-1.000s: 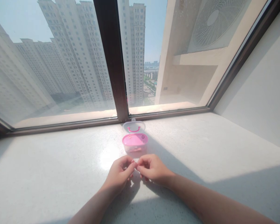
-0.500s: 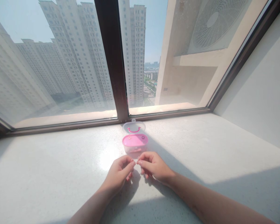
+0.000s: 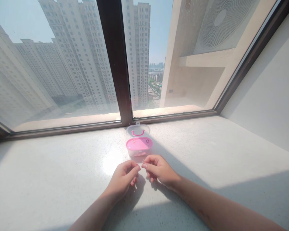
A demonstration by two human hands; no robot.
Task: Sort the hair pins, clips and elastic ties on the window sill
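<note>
My left hand (image 3: 126,176) is closed in a pinch over the white sill, with a tiny pinkish loop (image 3: 137,165) at the thumb and forefinger. Facing it, my right hand (image 3: 159,170) pinches a small pale loop (image 3: 143,161). A narrow gap separates the two sets of fingertips. Both loops are too small for me to tell their kind. Just beyond the hands sits a clear oval box (image 3: 135,154) with its lid (image 3: 138,128) tipped back, showing a pink handle. On its pink inner tray (image 3: 138,146) lie a dark ring (image 3: 147,141) and a tiny orange-pink item (image 3: 134,141).
The speckled white sill (image 3: 50,179) runs up to a window with a dark brown frame (image 3: 115,64). A white wall (image 3: 267,96) closes off the right side. Sunlight and shadow bands cross the sill. Outside are tall buildings and an air-conditioner unit.
The right fingertips have risen slightly, and the pale loop shows more clearly above them. My left hand stays nearly still. The box has not moved.
</note>
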